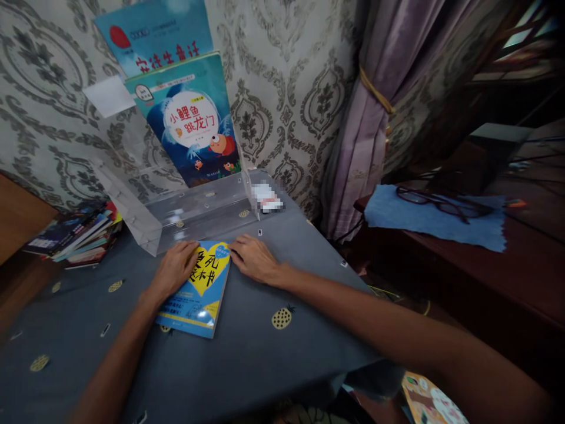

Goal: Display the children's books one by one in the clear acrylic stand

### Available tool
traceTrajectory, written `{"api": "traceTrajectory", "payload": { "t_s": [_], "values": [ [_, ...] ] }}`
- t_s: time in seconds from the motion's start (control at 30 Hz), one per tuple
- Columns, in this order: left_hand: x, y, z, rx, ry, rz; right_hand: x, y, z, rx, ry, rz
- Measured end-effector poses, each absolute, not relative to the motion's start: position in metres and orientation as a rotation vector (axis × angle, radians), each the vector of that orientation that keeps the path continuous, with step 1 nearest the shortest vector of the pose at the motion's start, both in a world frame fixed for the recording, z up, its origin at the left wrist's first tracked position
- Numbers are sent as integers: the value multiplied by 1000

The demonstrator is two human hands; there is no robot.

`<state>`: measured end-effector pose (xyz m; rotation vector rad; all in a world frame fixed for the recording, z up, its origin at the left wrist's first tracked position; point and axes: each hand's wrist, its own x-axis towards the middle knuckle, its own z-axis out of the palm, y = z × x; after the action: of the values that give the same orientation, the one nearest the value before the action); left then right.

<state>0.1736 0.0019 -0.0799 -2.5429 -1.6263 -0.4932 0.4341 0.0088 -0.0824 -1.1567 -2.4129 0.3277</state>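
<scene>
A blue book with a yellow heart on its cover (199, 294) lies flat on the grey-blue tablecloth (265, 365). My left hand (174, 268) rests on the book's upper left part with the fingers curled over its top edge. My right hand (253, 259) lies at the book's upper right corner, fingers pressed together on that corner. Just beyond the book stands a clear acrylic display rack (185, 212). Two children's books lean in the rack: a blue one with a cartoon fish (194, 126) in front and a light-blue one (156, 32) behind it.
A stack of books (75, 235) lies at the table's left edge by the wall. To the right stands a dark wooden table with a blue cloth (436, 221) and glasses (441, 200) on it. A purple tied curtain (366, 118) hangs behind. Another book cover (430, 403) shows at the bottom.
</scene>
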Motion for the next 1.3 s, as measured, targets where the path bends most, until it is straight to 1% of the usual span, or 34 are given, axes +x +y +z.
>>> {"api": "traceTrajectory", "payload": {
  "t_s": [0.2, 0.4, 0.57, 0.77, 1.07, 1.3],
  "values": [
    [187, 5, -77, -2625, -1537, -436, 433, 10, -83, -1156, -2429, 313],
    [205, 4, -76, -2698, -1445, -452, 434, 13, -85, -1146, -2410, 321],
    [220, 1, -84, -2680, -1537, -537, 434, 11, -83, -1152, -2403, 346],
    [224, 0, -88, -2667, -1607, -596, 430, 9, -87, -1175, -2235, 522],
    [227, -2, -86, -2667, -1563, -412, 431, 12, -84, -1256, -2124, 657],
    [228, -4, -87, -2656, -1527, -388, 432, 10, -86, -1246, -2127, 565]
  ]
}}
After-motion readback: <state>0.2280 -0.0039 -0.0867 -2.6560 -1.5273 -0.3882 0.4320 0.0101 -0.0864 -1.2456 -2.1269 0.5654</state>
